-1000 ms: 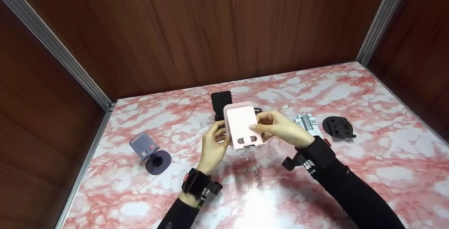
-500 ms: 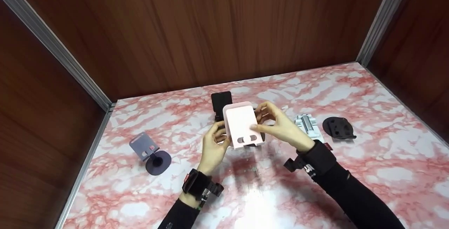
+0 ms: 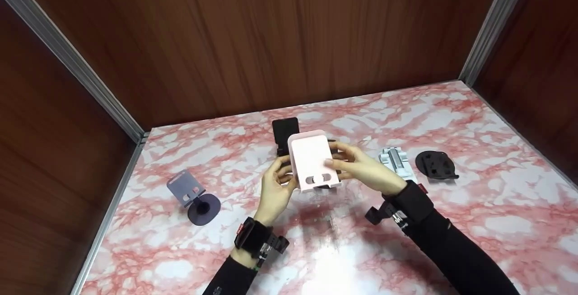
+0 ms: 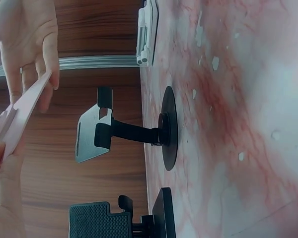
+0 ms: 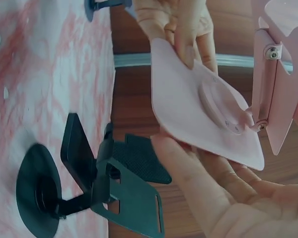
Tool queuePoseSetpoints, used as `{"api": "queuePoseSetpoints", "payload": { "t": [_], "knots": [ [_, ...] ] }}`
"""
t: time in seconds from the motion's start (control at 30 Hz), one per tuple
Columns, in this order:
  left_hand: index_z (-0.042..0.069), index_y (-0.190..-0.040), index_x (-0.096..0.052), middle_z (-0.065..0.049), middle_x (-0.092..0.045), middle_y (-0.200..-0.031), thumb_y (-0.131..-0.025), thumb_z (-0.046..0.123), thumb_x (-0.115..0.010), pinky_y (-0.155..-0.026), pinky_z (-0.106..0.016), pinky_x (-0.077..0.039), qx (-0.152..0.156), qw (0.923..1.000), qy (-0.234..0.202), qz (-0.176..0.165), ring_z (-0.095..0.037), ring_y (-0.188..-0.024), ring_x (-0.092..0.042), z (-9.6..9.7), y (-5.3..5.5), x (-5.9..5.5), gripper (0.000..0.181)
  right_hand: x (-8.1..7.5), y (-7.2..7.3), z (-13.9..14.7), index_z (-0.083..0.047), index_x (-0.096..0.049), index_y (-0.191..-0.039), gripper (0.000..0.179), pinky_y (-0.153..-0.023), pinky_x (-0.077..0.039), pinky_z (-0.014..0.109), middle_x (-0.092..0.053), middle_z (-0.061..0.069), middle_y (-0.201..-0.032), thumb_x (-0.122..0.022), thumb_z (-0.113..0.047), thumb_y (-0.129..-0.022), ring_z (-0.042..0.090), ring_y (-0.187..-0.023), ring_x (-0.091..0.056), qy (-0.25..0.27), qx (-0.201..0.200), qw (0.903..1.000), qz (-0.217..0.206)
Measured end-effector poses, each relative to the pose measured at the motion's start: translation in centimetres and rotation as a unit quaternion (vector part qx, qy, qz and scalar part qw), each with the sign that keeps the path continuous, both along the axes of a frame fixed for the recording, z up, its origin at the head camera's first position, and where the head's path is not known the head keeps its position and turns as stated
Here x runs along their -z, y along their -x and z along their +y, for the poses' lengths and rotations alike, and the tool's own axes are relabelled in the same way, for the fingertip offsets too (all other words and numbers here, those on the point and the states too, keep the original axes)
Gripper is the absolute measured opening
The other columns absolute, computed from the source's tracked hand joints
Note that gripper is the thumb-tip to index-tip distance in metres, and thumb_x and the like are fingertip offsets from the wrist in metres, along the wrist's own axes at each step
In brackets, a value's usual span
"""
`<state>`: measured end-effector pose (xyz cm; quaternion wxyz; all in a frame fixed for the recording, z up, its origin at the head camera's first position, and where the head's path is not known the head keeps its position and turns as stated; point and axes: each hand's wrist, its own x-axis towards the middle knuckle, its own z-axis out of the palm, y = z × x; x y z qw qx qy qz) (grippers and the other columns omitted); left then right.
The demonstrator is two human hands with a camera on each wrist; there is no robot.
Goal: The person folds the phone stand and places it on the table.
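Both hands hold a pink phone stand (image 3: 314, 157) above the middle of the table. My left hand (image 3: 274, 193) grips its left edge. On the right side, my right hand (image 3: 368, 170) pinches it, thumb on the front plate and fingers behind. The right wrist view shows the flat pink base plate (image 5: 181, 96) and the hinge bracket (image 5: 268, 79) joined to the slotted holder plate. A black phone stand (image 4: 139, 131) with a round base stands behind, mostly hidden by the pink one in the head view.
Another black phone stand (image 3: 284, 131) stands farther back. At left is a grey-purple phone stand (image 3: 203, 209) with a round base. A folded pale stand (image 3: 397, 161) and a folded black stand (image 3: 435, 165) lie at right. Wooden panels (image 3: 289, 42) enclose the marbled table (image 3: 171, 245).
My right hand's fingers lifted and spread half a second ago, and now lie lower against the back of the pink stand. The stand and left hand have hardly moved.
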<state>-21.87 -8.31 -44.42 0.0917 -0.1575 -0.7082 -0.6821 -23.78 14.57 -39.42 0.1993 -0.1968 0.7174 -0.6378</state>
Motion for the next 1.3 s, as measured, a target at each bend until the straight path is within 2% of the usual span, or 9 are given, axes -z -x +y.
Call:
{"api": "queuePoseSetpoints", "payload": {
  "t": [0.2,0.37,0.47,0.57,0.67,0.77,0.87,0.97,1.3],
  "knots": [
    [-0.010,-0.130,-0.051,-0.031,-0.068,-0.107,-0.079,-0.018,-0.051,-0.066,-0.019,-0.055,0.005,0.9997,-0.005,-0.023,-0.009,-0.076,-0.065,0.1,-0.1,0.1,0.052,0.7,0.2,0.0,0.000,-0.038,-0.142,0.053,-0.088,-0.058,0.036,-0.056,0.013,-0.123,-0.059,-0.023,-0.099,0.017,-0.106,-0.063,0.037,0.008,0.9988,-0.031],
    [-0.011,-0.138,-0.048,-0.031,-0.066,-0.116,-0.084,-0.012,-0.051,-0.069,-0.020,-0.057,-0.001,0.9985,0.043,-0.034,-0.021,-0.086,-0.070,0.1,-0.4,-0.1,0.053,1.3,0.4,0.0,0.005,-0.034,-0.138,0.049,-0.087,-0.060,0.038,-0.059,0.007,-0.113,-0.054,-0.020,-0.102,0.016,-0.100,-0.067,0.074,0.008,0.9950,-0.067],
    [-0.010,-0.142,-0.044,-0.031,-0.064,-0.122,-0.096,0.000,-0.048,-0.072,-0.025,-0.061,0.003,0.9970,0.058,-0.050,-0.029,-0.094,-0.071,0.1,-0.7,-0.4,0.046,1.4,0.5,0.1,0.005,-0.034,-0.136,0.047,-0.087,-0.060,0.039,-0.063,0.005,-0.109,-0.053,-0.022,-0.102,0.015,-0.097,-0.069,0.077,0.010,0.9939,-0.078],
    [-0.008,-0.145,-0.041,-0.029,-0.063,-0.125,-0.105,0.018,-0.040,-0.076,-0.031,-0.062,0.017,0.9955,0.051,-0.078,-0.030,-0.096,-0.070,0.1,-1.1,-0.7,0.047,1.5,0.5,0.2,0.004,-0.037,-0.133,0.044,-0.086,-0.060,0.040,-0.064,0.004,-0.107,-0.055,-0.022,-0.101,0.015,-0.096,-0.069,0.069,0.011,0.9950,-0.072],
    [-0.005,-0.147,-0.038,-0.027,-0.062,-0.126,-0.106,0.033,-0.038,-0.080,-0.035,-0.062,0.032,0.9924,0.035,-0.114,-0.028,-0.096,-0.069,0.0,-1.3,-1.0,0.056,1.5,0.5,0.1,0.004,-0.039,-0.134,0.045,-0.084,-0.061,0.040,-0.062,0.007,-0.110,-0.056,-0.021,-0.101,0.016,-0.096,-0.068,0.054,0.014,0.9965,-0.063],
    [-0.002,-0.148,-0.039,-0.027,-0.061,-0.127,-0.102,0.040,-0.046,-0.084,-0.037,-0.061,0.043,0.9892,0.029,-0.137,-0.026,-0.099,-0.068,0.0,-1.2,-1.1,0.062,1.4,0.5,0.1,0.006,-0.036,-0.138,0.052,-0.084,-0.060,0.039,-0.058,0.011,-0.115,-0.057,-0.022,-0.100,0.017,-0.099,-0.067,0.038,0.019,0.9975,-0.057],
    [0.002,-0.146,-0.042,-0.024,-0.060,-0.127,-0.097,0.040,-0.057,-0.084,-0.039,-0.061,0.048,0.9879,0.033,-0.144,-0.025,-0.103,-0.067,0.0,-1.1,-1.2,0.063,1.4,0.5,0.2,0.007,-0.032,-0.142,0.059,-0.085,-0.060,0.039,-0.056,0.014,-0.120,-0.058,-0.024,-0.099,0.017,-0.102,-0.065,0.024,0.024,0.9979,-0.055],
    [0.004,-0.142,-0.047,-0.021,-0.062,-0.122,-0.095,0.034,-0.062,-0.082,-0.039,-0.062,0.052,0.9875,0.029,-0.146,-0.023,-0.102,-0.066,0.1,-1.0,-1.2,0.058,1.4,0.5,0.2,0.007,-0.033,-0.142,0.060,-0.084,-0.060,0.038,-0.056,0.014,-0.120,-0.058,-0.025,-0.099,0.018,-0.103,-0.064,0.016,0.025,0.9983,-0.051],
    [0.000,-0.138,-0.048,-0.020,-0.062,-0.117,-0.096,0.026,-0.062,-0.079,-0.038,-0.062,0.068,0.9860,0.002,-0.152,-0.019,-0.098,-0.066,0.2,-1.1,-1.3,0.052,1.1,0.4,0.2,0.004,-0.041,-0.136,0.052,-0.080,-0.061,0.038,-0.061,0.012,-0.115,-0.060,-0.025,-0.098,0.019,-0.101,-0.066,0.012,0.023,0.9989,-0.038]
  ]
}}
